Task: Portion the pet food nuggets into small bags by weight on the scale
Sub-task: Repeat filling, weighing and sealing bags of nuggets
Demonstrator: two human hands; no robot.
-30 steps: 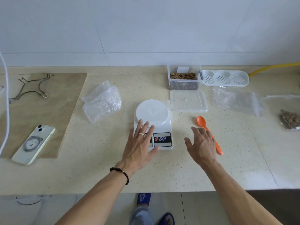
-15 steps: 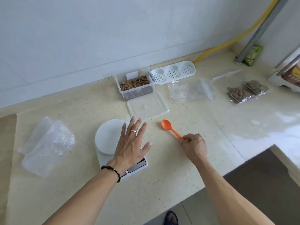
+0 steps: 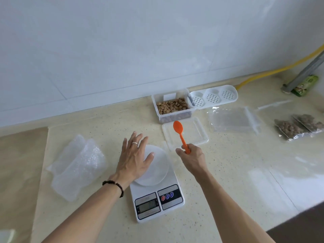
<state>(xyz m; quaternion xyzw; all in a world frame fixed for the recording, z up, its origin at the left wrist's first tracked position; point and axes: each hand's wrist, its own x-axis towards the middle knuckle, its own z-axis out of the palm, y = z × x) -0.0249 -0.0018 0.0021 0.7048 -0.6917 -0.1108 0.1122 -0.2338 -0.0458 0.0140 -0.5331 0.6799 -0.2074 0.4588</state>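
Scale (image 3: 154, 195) sits nearest on the counter with nothing on its round platter except the left hand (image 3: 134, 157), fingers straight and spread flat across it; display unreadable from here. Right hand (image 3: 191, 154) is clamped round the handle of the orange spoon (image 3: 180, 135), bowl empty and lifted over the loose lid (image 3: 198, 135), pointing at the open tub of nuggets (image 3: 172, 105) near the wall. Two filled bags (image 3: 298, 127) lie far right beside a stack of empty bags (image 3: 233, 120), so my read: two portions done, next one not yet scooped.
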